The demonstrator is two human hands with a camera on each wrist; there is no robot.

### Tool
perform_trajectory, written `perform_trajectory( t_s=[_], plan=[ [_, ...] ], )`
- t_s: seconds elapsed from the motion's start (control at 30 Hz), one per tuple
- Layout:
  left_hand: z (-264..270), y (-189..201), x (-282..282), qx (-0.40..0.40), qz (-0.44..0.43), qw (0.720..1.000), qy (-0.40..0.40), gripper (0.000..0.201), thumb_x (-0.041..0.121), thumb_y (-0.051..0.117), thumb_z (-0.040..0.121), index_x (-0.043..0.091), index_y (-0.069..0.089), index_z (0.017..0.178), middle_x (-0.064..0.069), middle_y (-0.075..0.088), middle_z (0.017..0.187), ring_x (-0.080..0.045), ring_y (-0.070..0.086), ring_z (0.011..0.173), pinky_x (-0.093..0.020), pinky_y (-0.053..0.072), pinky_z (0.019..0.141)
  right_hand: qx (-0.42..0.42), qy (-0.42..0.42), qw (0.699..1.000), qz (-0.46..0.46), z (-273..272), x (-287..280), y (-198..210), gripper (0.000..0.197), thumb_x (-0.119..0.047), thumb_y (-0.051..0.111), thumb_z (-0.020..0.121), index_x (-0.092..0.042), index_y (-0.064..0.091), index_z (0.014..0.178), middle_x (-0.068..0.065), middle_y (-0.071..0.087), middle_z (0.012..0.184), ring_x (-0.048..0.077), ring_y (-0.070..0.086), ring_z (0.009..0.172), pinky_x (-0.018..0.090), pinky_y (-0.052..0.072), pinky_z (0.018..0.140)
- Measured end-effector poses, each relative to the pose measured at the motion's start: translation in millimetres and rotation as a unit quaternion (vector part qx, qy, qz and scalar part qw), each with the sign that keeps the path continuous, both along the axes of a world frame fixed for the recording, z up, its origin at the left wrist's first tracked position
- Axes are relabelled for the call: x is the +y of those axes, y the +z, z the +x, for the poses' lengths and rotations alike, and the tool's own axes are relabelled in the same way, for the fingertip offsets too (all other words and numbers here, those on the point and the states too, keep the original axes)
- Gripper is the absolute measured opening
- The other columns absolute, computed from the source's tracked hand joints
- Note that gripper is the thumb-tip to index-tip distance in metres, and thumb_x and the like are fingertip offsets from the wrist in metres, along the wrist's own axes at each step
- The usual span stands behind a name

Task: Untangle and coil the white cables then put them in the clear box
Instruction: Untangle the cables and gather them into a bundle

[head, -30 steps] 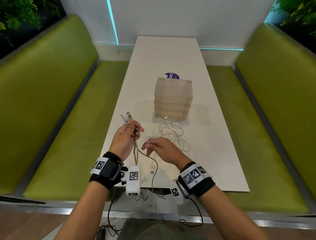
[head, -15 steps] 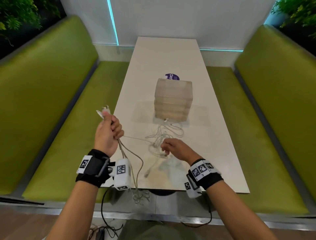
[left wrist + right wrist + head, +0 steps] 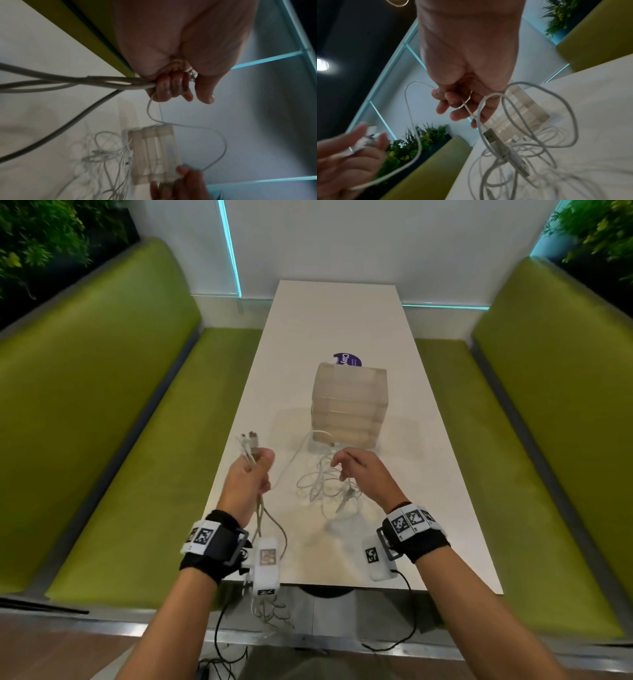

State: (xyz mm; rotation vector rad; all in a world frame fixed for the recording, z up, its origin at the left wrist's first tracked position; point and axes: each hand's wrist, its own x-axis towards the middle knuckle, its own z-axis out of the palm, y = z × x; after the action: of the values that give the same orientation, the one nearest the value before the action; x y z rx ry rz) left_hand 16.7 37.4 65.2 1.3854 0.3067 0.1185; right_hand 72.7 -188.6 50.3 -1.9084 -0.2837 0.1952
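Clenched tight, the left hand (image 3: 247,479) grips a bunch of white cables (image 3: 109,83) over the table's left edge, at about eight o'clock from the clear box (image 3: 349,405). Connector ends (image 3: 249,440) poke up out of the top of the fist, and the thicker strands drop from its underside past the wrist and hang off the near edge of the white table (image 3: 445,460). Across at the right hand (image 3: 368,474), the fingers are loosely curled with a thin white strand (image 3: 410,108) pinched between them, and that strand loops across to the left fist. Looped cable also hangs from this hand, a USB plug (image 3: 490,136) dangling just below the fingertips. Under it, a tangled heap of thin cable (image 3: 325,487) lies on the table at six o'clock from the box, one strand running right up against the box's near wall. Just behind the box, at twelve o'clock, a purple round sticker (image 3: 346,360) peeks out. Green benches (image 3: 113,460) flank the table on both sides.
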Motion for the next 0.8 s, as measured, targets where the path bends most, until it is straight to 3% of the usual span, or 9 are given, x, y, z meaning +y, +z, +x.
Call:
perform_trajectory(
  t_s=[0.07,0.17,0.23,0.3,0.4,0.47,0.57,0.67,0.8],
  plan=[
    [-0.5,-4.6,-13.5,0.009,0.010,0.999,-0.032,0.005,0.023,0.063,0.090,0.020,0.061,0.093,0.008,0.036,0.062,-0.006,0.032,0.050,-0.022,0.030,0.050,-0.004,0.013,1.000,0.028,-0.9,5.9,3.2,0.027,-0.020,0.045,0.094,-0.019,0.068,0.078,-0.009,0.047,0.060,0.015,0.054,0.061,0.034,0.044,0.067],
    [0.7,-2.5,-26.1,0.022,-0.032,0.997,-0.063,0.039,0.038,0.068,0.080,0.013,0.061,0.109,0.012,0.034,0.057,-0.007,0.027,0.048,-0.021,0.025,0.049,-0.007,0.042,0.999,-0.009,-3.5,8.2,6.7,0.027,-0.028,0.047,0.095,-0.026,0.068,0.079,-0.006,0.048,0.061,0.014,0.049,0.060,0.034,0.044,0.063],
    [1.2,2.1,-34.2,0.016,-0.036,0.995,-0.092,0.046,0.037,0.066,0.078,0.009,0.060,0.114,0.013,0.037,0.056,-0.006,0.027,0.048,-0.020,0.024,0.048,-0.008,0.076,0.996,-0.038,-7.0,11.8,7.4,0.025,-0.026,0.049,0.096,-0.024,0.069,0.080,-0.010,0.051,0.061,0.009,0.047,0.058,0.025,0.042,0.062],
    [1.9,5.2,-42.7,0.016,0.003,0.994,-0.111,0.030,0.027,0.065,0.084,0.010,0.062,0.109,0.007,0.042,0.061,-0.005,0.030,0.046,-0.018,0.026,0.046,-0.017,0.107,0.992,-0.065,-10.1,18.3,6.9,0.021,-0.020,0.053,0.095,-0.016,0.070,0.082,-0.018,0.058,0.062,-0.004,0.051,0.059,0.013,0.038,0.062],
    [4.4,6.9,-52.9,0.011,0.036,0.992,-0.121,0.011,0.021,0.065,0.088,0.010,0.064,0.090,-0.006,0.047,0.062,-0.007,0.035,0.045,-0.018,0.029,0.045,-0.032,0.136,0.984,-0.110,-13.7,27.1,3.5,0.020,-0.022,0.056,0.094,-0.012,0.072,0.090,-0.009,0.071,0.085,-0.003,0.060,0.078,0.017,0.043,0.074],
    [4.6,10.6,-57.7,0.001,0.063,0.993,-0.098,0.015,0.020,0.062,0.091,0.008,0.064,0.082,0.002,0.048,0.052,-0.006,0.038,0.043,-0.018,0.032,0.046,-0.025,0.136,0.984,-0.116,-14.1,30.3,2.7,0.020,-0.024,0.055,0.094,-0.016,0.072,0.088,-0.002,0.071,0.089,0.008,0.062,0.083,0.024,0.044,0.079],
    [6.0,15.0,-54.2,-0.002,0.071,0.997,-0.029,0.022,0.020,0.056,0.094,0.008,0.062,0.077,0.011,0.040,0.039,-0.003,0.034,0.037,-0.016,0.032,0.043,-0.036,0.128,0.982,-0.133,-8.2,26.1,-0.6,0.020,-0.020,0.052,0.095,-0.018,0.068,0.082,-0.013,0.065,0.081,-0.003,0.056,0.073,0.018,0.043,0.072],
    [9.6,21.0,-36.7,-0.028,0.002,0.999,0.039,0.026,0.021,0.055,0.095,0.010,0.060,0.073,0.011,0.030,0.042,-0.007,0.023,0.040,-0.021,0.023,0.043,-0.053,0.116,0.971,-0.203,5.0,10.4,-13.7,0.022,-0.017,0.049,0.095,-0.016,0.065,0.080,-0.012,0.062,0.079,0.007,0.055,0.076,0.029,0.044,0.075],
    [6.8,27.5,-18.8,-0.064,-0.005,0.997,0.043,0.027,0.021,0.053,0.096,0.010,0.060,0.073,0.012,0.026,0.045,-0.008,0.019,0.042,-0.021,0.019,0.044,-0.063,0.108,0.970,-0.210,17.9,5.1,-17.3,0.020,-0.015,0.049,0.096,-0.023,0.059,0.079,-0.017,0.062,0.077,0.004,0.057,0.074,0.029,0.042,0.074]
  ],
)
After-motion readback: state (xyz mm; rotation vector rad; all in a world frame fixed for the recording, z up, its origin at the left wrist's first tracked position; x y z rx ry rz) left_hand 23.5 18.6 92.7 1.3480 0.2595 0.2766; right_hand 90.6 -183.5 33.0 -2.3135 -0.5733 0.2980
